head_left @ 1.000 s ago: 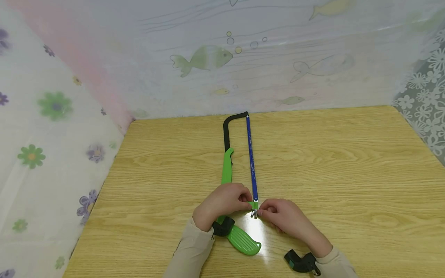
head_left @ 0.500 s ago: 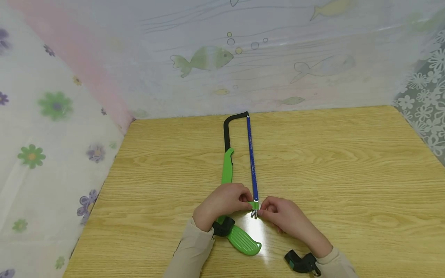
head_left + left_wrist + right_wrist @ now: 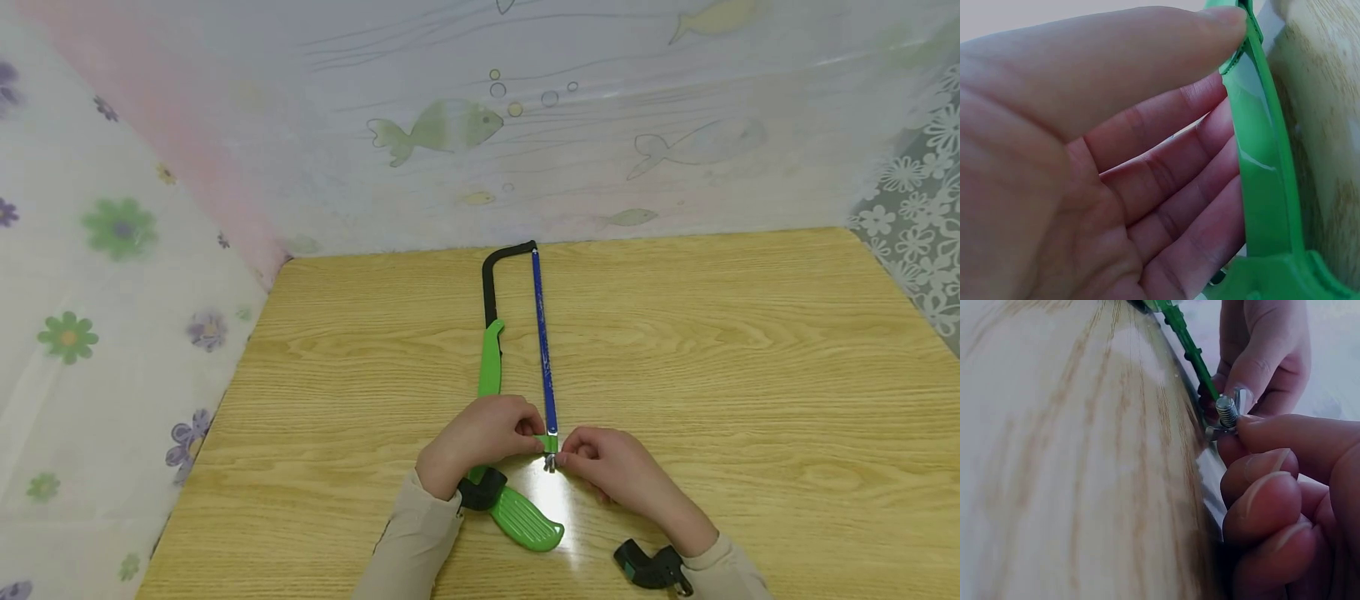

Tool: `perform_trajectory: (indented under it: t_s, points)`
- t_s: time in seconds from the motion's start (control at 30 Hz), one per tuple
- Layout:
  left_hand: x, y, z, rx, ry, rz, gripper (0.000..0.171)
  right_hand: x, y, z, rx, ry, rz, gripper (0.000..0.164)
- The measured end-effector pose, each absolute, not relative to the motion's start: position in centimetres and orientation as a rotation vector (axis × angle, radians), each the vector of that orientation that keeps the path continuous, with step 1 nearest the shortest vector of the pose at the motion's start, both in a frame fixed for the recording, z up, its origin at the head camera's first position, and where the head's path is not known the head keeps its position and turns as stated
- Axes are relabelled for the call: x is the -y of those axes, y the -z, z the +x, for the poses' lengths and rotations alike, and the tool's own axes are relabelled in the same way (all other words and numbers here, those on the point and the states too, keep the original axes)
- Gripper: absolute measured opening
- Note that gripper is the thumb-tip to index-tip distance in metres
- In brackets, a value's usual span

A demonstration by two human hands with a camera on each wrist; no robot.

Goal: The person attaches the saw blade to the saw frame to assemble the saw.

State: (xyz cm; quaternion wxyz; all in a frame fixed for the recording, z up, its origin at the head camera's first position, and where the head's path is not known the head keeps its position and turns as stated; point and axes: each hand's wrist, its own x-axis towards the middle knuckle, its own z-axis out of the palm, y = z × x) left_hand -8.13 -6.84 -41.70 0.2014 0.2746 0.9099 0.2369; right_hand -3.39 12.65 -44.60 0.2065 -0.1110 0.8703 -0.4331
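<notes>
A hacksaw lies on the table, with a green handle (image 3: 527, 518), a black front frame (image 3: 490, 287) and a blue blade (image 3: 545, 342). My left hand (image 3: 487, 429) lies across the saw and grips the green frame arm (image 3: 1263, 162) by the blade's near end, thumb on top and fingers underneath. A metal wing nut (image 3: 551, 463) sits on a threaded bolt (image 3: 1227, 411) at that end. My right hand (image 3: 618, 467) holds the wing nut between thumb and index finger, its other fingers curled in. Part of the handle is hidden under my left hand and wrist.
The wood-grain table (image 3: 735, 350) reaches back to a sheet (image 3: 570, 167) printed with fish. Flowered sheeting (image 3: 127, 333) hangs along the left side. Each wrist carries a black mount, the right wrist mount (image 3: 648, 565) standing out over the table.
The wing nut has turned a little, its wings looking narrower in the head view now. My right fingers shift slightly beside it. My left hand and the hacksaw stay in place.
</notes>
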Motion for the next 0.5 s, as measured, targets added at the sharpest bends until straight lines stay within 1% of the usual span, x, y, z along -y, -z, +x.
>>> perform_trajectory:
  t_s: [0.27,0.5]
  points:
    - [6.87,41.70,-8.15,-2.543,-0.663,0.774,0.007,-12.63,44.44,-3.26,-2.426,1.201,-0.313,0.025]
    - [6.88,41.75,-8.13,-2.542,-0.668,0.766,0.006,-12.60,44.44,-3.24,-2.429,1.199,-0.315,0.027]
